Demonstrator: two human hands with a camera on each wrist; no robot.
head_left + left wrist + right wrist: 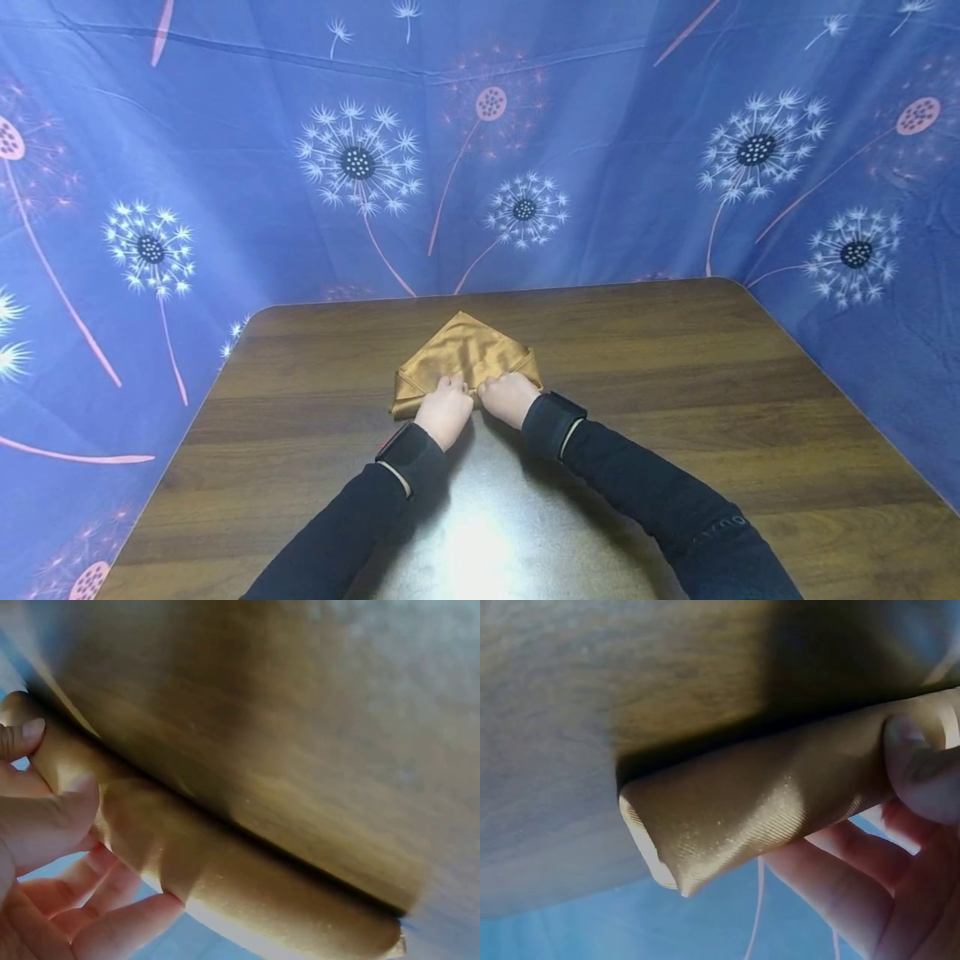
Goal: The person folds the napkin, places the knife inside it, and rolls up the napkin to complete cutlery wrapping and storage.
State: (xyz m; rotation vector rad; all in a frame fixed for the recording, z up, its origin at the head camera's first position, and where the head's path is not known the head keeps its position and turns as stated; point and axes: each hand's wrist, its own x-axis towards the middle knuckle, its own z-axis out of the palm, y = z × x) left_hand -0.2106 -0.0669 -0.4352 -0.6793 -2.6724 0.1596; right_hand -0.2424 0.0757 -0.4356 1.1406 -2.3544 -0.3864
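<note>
A shiny golden-brown cloth [467, 346] lies on the table, folded, with a pointed far corner and its near edge rolled into a band. My left hand [446, 410] grips that rolled edge near its middle. Close beside it, my right hand [510, 397] holds the same edge a little farther right. Seen from the left wrist, the thumb presses on the roll [240, 870] while the fingers sit on its other side. The right wrist view has the thumb on top of the rolled end [757, 795], fingers behind it. The cloth under both hands is partly hidden.
The brown wooden table [720, 400] reaches out on both sides of the cloth. A blue curtain [615, 167] with a dandelion print hangs behind the table and along its sides. Light glares off the near tabletop. Dark bands sit on both wrists.
</note>
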